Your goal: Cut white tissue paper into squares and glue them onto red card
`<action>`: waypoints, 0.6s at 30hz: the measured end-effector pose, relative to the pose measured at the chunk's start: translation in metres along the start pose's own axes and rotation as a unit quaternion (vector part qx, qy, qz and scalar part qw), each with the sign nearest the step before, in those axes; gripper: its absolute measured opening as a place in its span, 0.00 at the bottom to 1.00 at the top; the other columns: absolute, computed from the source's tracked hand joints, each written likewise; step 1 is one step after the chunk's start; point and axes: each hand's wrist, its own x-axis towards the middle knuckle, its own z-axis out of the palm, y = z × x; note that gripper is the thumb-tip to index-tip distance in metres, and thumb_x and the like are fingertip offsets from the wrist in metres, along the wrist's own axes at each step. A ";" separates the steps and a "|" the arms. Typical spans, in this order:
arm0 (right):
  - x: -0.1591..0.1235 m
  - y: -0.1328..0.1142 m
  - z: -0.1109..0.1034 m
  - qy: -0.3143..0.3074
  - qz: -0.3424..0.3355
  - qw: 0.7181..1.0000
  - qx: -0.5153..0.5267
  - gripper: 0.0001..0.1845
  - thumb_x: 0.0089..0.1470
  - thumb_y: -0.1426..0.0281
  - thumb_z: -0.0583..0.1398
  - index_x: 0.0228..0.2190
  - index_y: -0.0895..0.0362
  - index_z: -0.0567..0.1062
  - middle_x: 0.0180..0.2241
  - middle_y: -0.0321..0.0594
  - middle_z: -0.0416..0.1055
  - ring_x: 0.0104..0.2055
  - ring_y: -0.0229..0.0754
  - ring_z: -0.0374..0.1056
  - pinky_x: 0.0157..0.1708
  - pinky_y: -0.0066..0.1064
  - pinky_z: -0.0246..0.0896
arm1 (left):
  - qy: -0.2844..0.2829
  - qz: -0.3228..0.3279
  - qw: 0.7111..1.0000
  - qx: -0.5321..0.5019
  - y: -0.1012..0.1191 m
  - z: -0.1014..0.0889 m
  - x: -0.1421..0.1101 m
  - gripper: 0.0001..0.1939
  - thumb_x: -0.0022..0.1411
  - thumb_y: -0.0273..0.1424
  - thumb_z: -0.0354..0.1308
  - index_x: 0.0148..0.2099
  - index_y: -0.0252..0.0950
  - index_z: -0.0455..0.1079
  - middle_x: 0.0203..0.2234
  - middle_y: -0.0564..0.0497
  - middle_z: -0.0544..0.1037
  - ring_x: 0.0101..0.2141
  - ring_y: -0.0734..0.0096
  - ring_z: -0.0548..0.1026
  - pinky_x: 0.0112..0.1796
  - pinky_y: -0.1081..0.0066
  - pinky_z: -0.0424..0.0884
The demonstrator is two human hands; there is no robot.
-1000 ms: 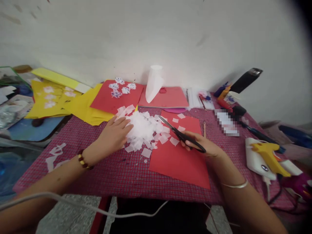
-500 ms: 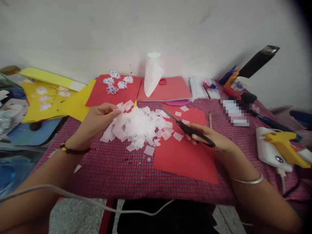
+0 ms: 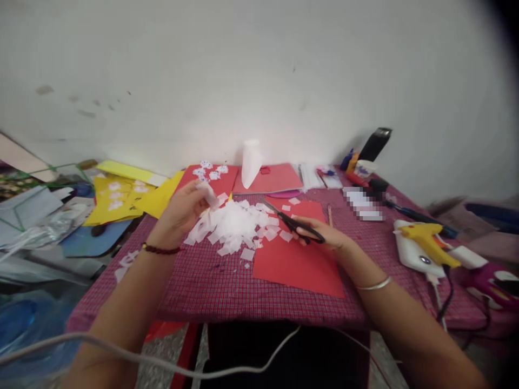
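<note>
My left hand [image 3: 181, 208] pinches a white slip [image 3: 207, 194] at the upper left of the heap [image 3: 235, 220], though blur hides whether it is one layer or several; my right hand [image 3: 322, 232], well apart, grips the scissors [image 3: 288, 219] above the red sheet [image 3: 300, 273]. Much cutting looks done: the heap is loose squares on the cloth [image 3: 194, 297], some spilling onto the sheet. How much is left I can't judge. No writing is readable; a pale item [image 3: 363, 204] at right is pixelated
</note>
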 end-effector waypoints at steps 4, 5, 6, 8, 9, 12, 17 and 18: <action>0.001 -0.003 0.007 -0.016 -0.016 1.000 0.004 0.30 0.55 0.50 0.62 0.47 0.61 0.69 0.32 0.38 0.67 0.27 0.33 0.62 0.27 0.26 0.57 | -0.012 -0.014 1.000 0.012 -0.007 0.022 0.003 0.10 0.47 0.25 0.68 0.33 0.34 0.72 0.25 0.53 0.76 0.25 0.76 0.72 0.28 0.76 0.67; 0.002 -0.003 0.008 -0.023 -0.022 0.999 0.006 0.29 0.56 0.50 0.62 0.47 0.61 0.69 0.31 0.38 0.67 0.27 0.33 0.62 0.27 0.26 0.57 | -0.014 -0.004 1.000 0.010 -0.007 0.025 0.003 0.12 0.47 0.25 0.69 0.36 0.34 0.73 0.27 0.53 0.76 0.26 0.76 0.72 0.28 0.76 0.67; 0.002 -0.003 0.009 -0.025 -0.027 0.999 0.008 0.29 0.56 0.50 0.62 0.46 0.61 0.69 0.31 0.38 0.67 0.26 0.33 0.62 0.26 0.26 0.57 | -0.016 0.007 1.000 0.008 -0.006 0.027 0.003 0.15 0.47 0.25 0.69 0.40 0.35 0.74 0.27 0.53 0.77 0.26 0.76 0.73 0.28 0.76 0.68; 0.002 -0.004 0.009 -0.027 -0.037 0.999 0.018 0.28 0.55 0.50 0.62 0.46 0.61 0.69 0.30 0.37 0.67 0.26 0.32 0.61 0.26 0.25 0.57 | -0.025 0.015 0.999 0.026 -0.006 0.032 0.002 0.21 0.46 0.25 0.70 0.45 0.36 0.73 0.26 0.55 0.76 0.25 0.77 0.72 0.27 0.77 0.67; 0.002 -0.004 0.010 -0.026 -0.042 0.998 0.023 0.28 0.55 0.50 0.62 0.46 0.60 0.69 0.30 0.36 0.67 0.26 0.32 0.61 0.26 0.25 0.57 | -0.034 0.009 0.999 0.041 -0.007 0.034 0.002 0.23 0.45 0.24 0.70 0.45 0.35 0.73 0.25 0.55 0.76 0.24 0.77 0.72 0.27 0.77 0.67; 0.002 -0.006 0.011 -0.032 -0.057 0.997 0.039 0.27 0.56 0.51 0.62 0.45 0.61 0.69 0.30 0.36 0.66 0.26 0.32 0.61 0.26 0.25 0.56 | -0.050 -0.020 0.996 0.071 -0.013 0.042 0.001 0.21 0.42 0.23 0.71 0.41 0.33 0.72 0.25 0.53 0.77 0.25 0.74 0.74 0.28 0.76 0.69; -0.003 -0.012 0.014 -0.028 -0.100 0.993 0.063 0.28 0.52 0.50 0.64 0.41 0.61 0.69 0.29 0.36 0.66 0.29 0.35 0.63 0.28 0.27 0.56 | -0.006 -0.021 0.999 0.037 -0.023 0.053 0.001 0.14 0.43 0.22 0.68 0.34 0.33 0.69 0.25 0.52 0.77 0.26 0.73 0.75 0.31 0.73 0.72; -0.004 -0.013 0.014 -0.028 -0.106 0.992 0.067 0.30 0.52 0.49 0.64 0.44 0.61 0.68 0.30 0.37 0.66 0.31 0.36 0.64 0.30 0.28 0.57 | 0.000 -0.020 0.999 0.028 -0.024 0.055 0.002 0.13 0.43 0.22 0.67 0.32 0.33 0.68 0.24 0.52 0.76 0.26 0.73 0.75 0.32 0.73 0.72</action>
